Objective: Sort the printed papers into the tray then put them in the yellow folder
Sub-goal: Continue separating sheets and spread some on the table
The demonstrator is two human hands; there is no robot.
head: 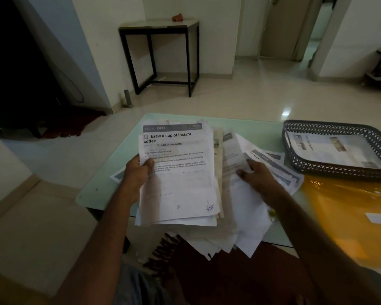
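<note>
Printed papers held over the glass table; one sheet lies in the tray.

The glass table (251, 128) is noted with a yellow folder (343, 216) laid flat at its right side. A dark lattice tray (330, 171) is seen just beyond the folder, with one printed sheet (330, 150) flat inside it. A stack of papers (180, 183), headed "Brew a cup of instant coffee", is held upright above the table's near edge. Loose papers (246, 216) are fanned beneath and to the right of it. The stack is gripped at its left edge by the left hand (136, 175), thumb pressed on the top page. The loose sheets are pinched by the right hand (260, 177), fingers curled.
</note>
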